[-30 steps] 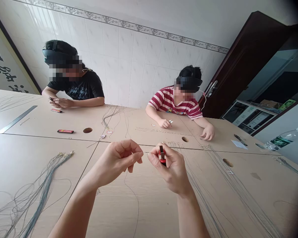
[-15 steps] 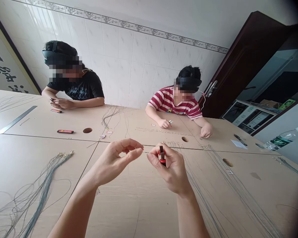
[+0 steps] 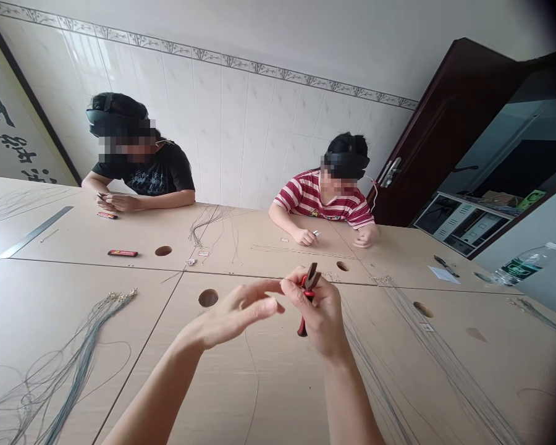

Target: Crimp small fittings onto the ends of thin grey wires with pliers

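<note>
My right hand (image 3: 322,315) is closed around small pliers (image 3: 310,287) with red and black handles. The jaws point up and are slightly apart. Its thumb and forefinger pinch together beside the jaws; anything tiny between them is too small to make out. My left hand (image 3: 241,312) is held out toward it, thumb apart from the fingers, and its fingertips reach the right fingertips. A thin cord (image 3: 256,377) runs down the table from beneath the left hand; whether the hand touches it cannot be seen.
Bundles of grey-green cords with metal ends lie on the left (image 3: 88,340) and right (image 3: 398,334). Across the table (image 3: 204,395) sit two people at work. A steel ruler (image 3: 37,232), a red-black case (image 3: 123,253), round table holes and a water bottle (image 3: 528,264) are around.
My left hand has moved right, up to the right fingertips, its thumb now further from its fingers. The pliers have turned, showing their jaws and handle. The view has tilted slightly.
</note>
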The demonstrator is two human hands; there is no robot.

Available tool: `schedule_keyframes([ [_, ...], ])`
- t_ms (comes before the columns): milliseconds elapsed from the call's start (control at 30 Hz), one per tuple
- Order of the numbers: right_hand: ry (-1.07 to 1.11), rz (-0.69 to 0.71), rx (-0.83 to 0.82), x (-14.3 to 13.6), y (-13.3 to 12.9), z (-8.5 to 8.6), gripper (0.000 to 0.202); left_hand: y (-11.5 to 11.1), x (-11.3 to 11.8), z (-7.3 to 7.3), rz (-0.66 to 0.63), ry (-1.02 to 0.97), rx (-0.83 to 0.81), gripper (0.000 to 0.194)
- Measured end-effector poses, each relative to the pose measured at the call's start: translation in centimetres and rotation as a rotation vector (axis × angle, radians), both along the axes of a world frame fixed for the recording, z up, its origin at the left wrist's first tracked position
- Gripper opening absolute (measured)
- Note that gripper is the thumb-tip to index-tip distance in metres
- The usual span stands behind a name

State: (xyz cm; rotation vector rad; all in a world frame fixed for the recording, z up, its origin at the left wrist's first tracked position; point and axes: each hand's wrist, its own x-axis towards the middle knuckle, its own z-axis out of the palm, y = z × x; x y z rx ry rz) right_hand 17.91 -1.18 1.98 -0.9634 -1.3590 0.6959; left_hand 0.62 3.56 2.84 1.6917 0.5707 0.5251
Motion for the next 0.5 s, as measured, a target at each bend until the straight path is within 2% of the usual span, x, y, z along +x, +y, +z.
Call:
schedule_keyframes([
  [100, 0.119, -0.063, 0.005, 0.3, 0.4, -0.5, 0.021, -0.2, 0.5, 0.1, -0.091, 0.087, -0.033, 0.042],
  [133, 0.203, -0.055, -0.004, 0.4, 0.6, -0.6, 0.021, -0.5, 0.7, 0.0, -0.120, 0.097, -0.065, 0.043],
  [233, 0.530, 0.118, -0.063, 0.1, 1.3, -0.8, 0.020, -1.5, 1.5, -0.4, -0.249, 0.062, -0.187, 0.056],
  [333, 0.787, 0.340, -0.145, -0.1, 1.8, -0.8, 0.019, -2.4, 2.1, -1.0, -0.323, 0.034, -0.240, 0.058],
  [500, 0.954, 0.428, -0.293, 0.0, 1.8, -0.6, 0.009, -2.6, 2.0, -1.9, -0.279, 0.084, -0.185, 0.059],
])
